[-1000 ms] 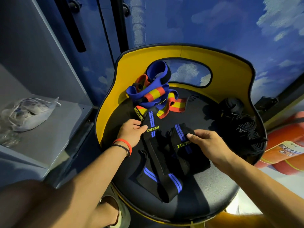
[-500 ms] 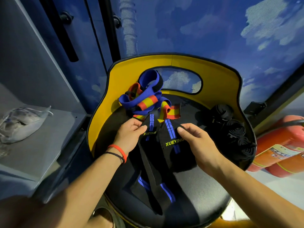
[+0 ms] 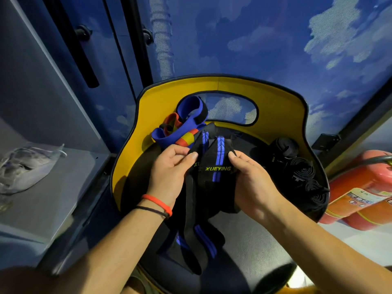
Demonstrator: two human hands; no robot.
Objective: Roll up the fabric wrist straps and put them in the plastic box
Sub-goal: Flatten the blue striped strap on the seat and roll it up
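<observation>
Left hand (image 3: 169,166): pinched the left side of the black straps (image 3: 214,181) between thumb and curled fingers (image 3: 180,161), thumb tip lying on the fabric.
Right hand (image 3: 252,183): gripped the right side of the same straps, thumb on top beside the yellow lettering, the other fingers curled under and hidden.
Black straps: held together above the middle of the seat (image 3: 254,251), blue double stripes and the word XUEYING facing up; long ends (image 3: 197,240) hung toward the front edge of the seat.
Coloured straps (image 3: 180,132): lay unrolled in a loose heap at the back left of the seat, against the yellow backrest (image 3: 275,107).
Rolled straps (image 3: 301,168): stood as black coils along the right edge of the seat.
Left wrist: carried a red band (image 3: 157,203) and a thin dark one.
Fire extinguishers (image 3: 360,196): lay just beyond the right side of the chair.
</observation>
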